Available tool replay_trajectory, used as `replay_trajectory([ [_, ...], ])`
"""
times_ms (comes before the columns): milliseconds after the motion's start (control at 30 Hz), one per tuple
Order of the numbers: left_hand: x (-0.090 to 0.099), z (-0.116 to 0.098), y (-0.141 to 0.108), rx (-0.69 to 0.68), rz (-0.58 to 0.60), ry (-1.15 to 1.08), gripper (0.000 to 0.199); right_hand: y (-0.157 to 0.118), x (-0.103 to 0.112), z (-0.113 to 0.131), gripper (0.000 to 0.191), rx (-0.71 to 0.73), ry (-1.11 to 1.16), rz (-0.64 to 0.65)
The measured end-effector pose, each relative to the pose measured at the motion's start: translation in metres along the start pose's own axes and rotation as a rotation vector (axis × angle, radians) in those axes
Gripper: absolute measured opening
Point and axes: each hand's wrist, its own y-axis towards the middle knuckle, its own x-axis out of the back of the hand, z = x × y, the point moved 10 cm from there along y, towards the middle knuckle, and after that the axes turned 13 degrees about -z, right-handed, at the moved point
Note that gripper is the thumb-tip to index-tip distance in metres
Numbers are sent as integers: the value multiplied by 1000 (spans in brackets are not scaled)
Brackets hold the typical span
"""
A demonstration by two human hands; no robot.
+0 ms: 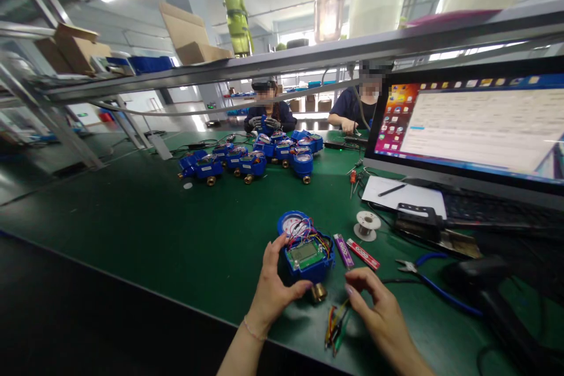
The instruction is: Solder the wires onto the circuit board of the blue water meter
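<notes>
A blue meter with an open top, a green circuit board, a small display and coloured wires lies near the table's front edge. My left hand is around its left side, thumb by the brass fitting and fingers at the upper left. To the right, my right hand has thumb and forefinger pressed together at a thin cable with coloured clip leads. Beyond the meter's right side lie a purple packet and a red packet.
Several blue meters stand farther back. On the right are a solder spool, blue-handled pliers, a black scanner and a monitor. Two people sit across the table. A metal shelf runs overhead.
</notes>
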Motion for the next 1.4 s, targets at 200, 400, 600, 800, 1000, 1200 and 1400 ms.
replay_trajectory([
  [200,3,-9,7,156,-120,-240,82,-19,-13,28,11,205,-37,52],
  [400,-3,-13,23,272,-164,-509,81,-19,-19,23,9,164,-32,75],
  [600,-10,-6,22,247,-137,-459,76,-22,-18,20,9,163,-32,88],
  [800,5,-8,15,161,-157,-189,71,-29,-23,20,11,205,-61,124],
  [1000,19,-11,15,80,-206,-41,72,-43,-25,25,16,299,-97,150],
  [1200,18,-9,15,75,-214,-49,69,-50,-26,18,16,283,-113,176],
  [1400,11,0,14,289,-240,-370,73,-51,-28,18,14,271,-116,201],
])
